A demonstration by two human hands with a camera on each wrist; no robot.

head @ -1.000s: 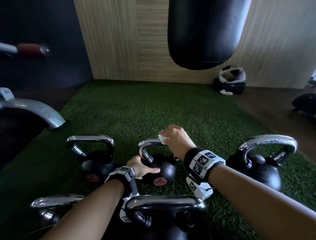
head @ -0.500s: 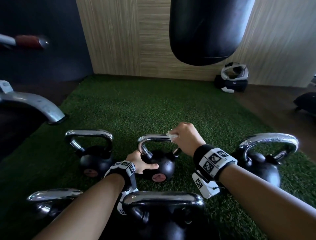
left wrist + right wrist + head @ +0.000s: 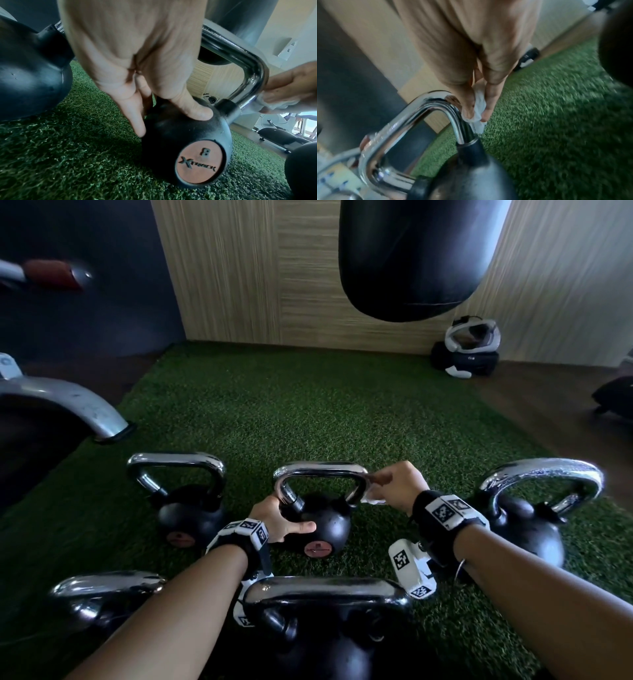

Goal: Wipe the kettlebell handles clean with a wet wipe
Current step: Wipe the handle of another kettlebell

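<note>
A small black kettlebell with a chrome handle stands mid-turf. My left hand grips its ball, thumb across the front and fingers down the left side. My right hand pinches a white wet wipe against the handle's right bend and upright. In the right wrist view the wipe sits between thumb and fingers beside the handle. In the left wrist view the wipe wraps the handle's lower right leg.
Other chrome-handled kettlebells stand around on the green turf: one left, one right, one close in front and one near left. A black punching bag hangs ahead. A metal machine leg is at the left.
My right hand has slid the wipe along the top of the handle to the right and onto its right bend. My left hand has stayed on the ball.
</note>
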